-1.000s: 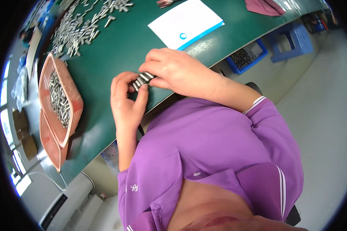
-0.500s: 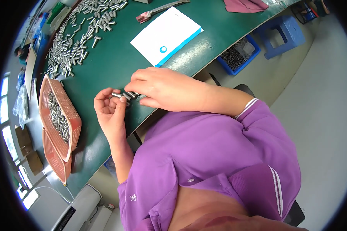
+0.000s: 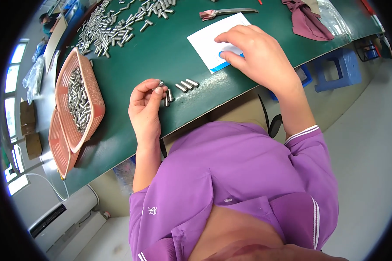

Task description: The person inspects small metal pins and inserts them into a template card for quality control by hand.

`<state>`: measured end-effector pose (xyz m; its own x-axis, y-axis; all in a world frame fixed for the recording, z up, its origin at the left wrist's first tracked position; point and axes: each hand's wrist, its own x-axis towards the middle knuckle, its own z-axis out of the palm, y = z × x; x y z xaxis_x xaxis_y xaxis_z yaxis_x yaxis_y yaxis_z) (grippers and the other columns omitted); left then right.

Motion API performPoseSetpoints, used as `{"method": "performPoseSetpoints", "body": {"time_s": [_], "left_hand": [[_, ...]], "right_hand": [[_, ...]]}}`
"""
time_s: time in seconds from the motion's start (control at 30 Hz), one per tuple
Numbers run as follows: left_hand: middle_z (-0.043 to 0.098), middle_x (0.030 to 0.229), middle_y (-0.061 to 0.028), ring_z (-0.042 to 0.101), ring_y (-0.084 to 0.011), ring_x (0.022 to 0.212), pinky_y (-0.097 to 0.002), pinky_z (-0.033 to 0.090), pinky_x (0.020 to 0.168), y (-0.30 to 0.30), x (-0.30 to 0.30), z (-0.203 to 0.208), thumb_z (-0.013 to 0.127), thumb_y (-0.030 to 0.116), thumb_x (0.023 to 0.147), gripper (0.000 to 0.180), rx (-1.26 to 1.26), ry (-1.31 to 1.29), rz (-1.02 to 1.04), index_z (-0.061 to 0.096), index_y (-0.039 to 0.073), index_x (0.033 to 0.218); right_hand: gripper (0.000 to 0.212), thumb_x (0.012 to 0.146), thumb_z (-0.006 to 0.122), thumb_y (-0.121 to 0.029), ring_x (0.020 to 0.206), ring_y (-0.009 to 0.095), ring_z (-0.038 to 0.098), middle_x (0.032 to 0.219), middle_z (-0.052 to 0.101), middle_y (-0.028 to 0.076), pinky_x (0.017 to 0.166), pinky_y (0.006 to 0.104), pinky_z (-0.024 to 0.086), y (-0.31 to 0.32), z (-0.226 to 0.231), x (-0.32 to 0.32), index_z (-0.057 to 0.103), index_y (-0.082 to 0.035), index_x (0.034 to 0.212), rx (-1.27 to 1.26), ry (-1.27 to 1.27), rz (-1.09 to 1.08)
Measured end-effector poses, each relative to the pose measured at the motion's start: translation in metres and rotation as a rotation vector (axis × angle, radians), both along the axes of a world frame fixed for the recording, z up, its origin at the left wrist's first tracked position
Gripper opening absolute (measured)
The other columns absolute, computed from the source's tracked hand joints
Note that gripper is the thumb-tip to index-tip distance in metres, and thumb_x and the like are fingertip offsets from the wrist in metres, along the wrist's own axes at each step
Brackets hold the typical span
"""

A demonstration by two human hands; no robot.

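Observation:
My left hand (image 3: 146, 104) is closed in a pinch on a short, shiny metal pin (image 3: 161, 83) above the green table. Two more pins (image 3: 168, 98) show just beside its thumb; I cannot tell whether they are held or lie on the table. To the right, a small row of similar metal pins (image 3: 187, 85) rests on the tabletop. My right hand (image 3: 259, 54) is over a white booklet (image 3: 204, 41) with a blue edge. Its thumb and fingers are apart, and nothing shows between them.
A pink plastic basket (image 3: 98, 102) full of metal pins stands at the left, against another pink basket (image 3: 61, 145). Many loose pins (image 3: 111, 32) cover the far left of the green table (image 3: 130, 61). A knife-like tool (image 3: 231, 11) and a maroon cloth (image 3: 307, 21) lie at the back.
My hands were together around several pins; now they are apart. My right hand has moved right, over the booklet. A row of pins now lies on the table between them. The view has shifted.

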<state>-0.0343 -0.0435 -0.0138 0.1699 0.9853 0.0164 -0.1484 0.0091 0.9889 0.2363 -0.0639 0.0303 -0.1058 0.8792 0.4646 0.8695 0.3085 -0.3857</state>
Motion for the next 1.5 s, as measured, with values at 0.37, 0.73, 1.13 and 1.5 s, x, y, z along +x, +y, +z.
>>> {"method": "performPoseSetpoints", "body": {"time_s": [0.37,0.73,1.13,1.5], "left_hand": [[0.063,0.101,-0.0054,0.056,-0.006,0.074,-0.019,0.046,0.064,-0.001,0.003,0.005,0.061,0.0,0.09,0.012,0.048,0.113,0.039,0.06,0.001,0.102],[0.064,0.094,-0.0055,0.062,-0.0089,0.078,-0.0223,0.051,0.072,0.002,0.003,0.013,0.061,0.0,0.09,0.012,-0.091,0.065,-0.031,0.06,0.0,0.102],[0.062,0.099,-0.0033,0.058,-0.0082,0.083,-0.0218,0.049,0.075,0.053,0.032,0.003,0.066,0.003,0.088,0.009,0.348,0.35,-0.333,0.064,0.003,0.096],[0.063,0.093,-0.0043,0.062,-0.0114,0.076,-0.0242,0.052,0.068,0.063,0.06,-0.002,0.07,0.001,0.081,0.009,0.345,0.352,-0.304,0.065,0.003,0.088]], "right_hand": [[0.027,0.078,0.069,-0.009,0.091,0.028,0.057,0.097,0.059,0.008,0.081,0.0383,0.047,-0.012,-0.021,-0.056,0.064,-0.005,0.105,-0.158,0.194,0.294],[0.033,0.076,0.068,-0.004,0.091,0.029,0.059,0.097,0.06,0.01,0.081,0.0394,0.047,-0.003,-0.028,-0.073,0.061,-0.006,0.109,-0.154,0.305,0.363],[0.021,0.077,0.068,-0.009,0.096,0.029,0.056,0.1,0.061,0.007,0.085,0.0398,0.046,-0.008,-0.03,-0.028,0.066,-0.006,0.098,0.002,0.106,0.077],[0.022,0.078,0.067,-0.008,0.102,0.028,0.056,0.105,0.062,0.007,0.088,0.0389,0.046,-0.011,-0.037,-0.033,0.066,-0.006,0.099,-0.065,0.206,0.247]]}}
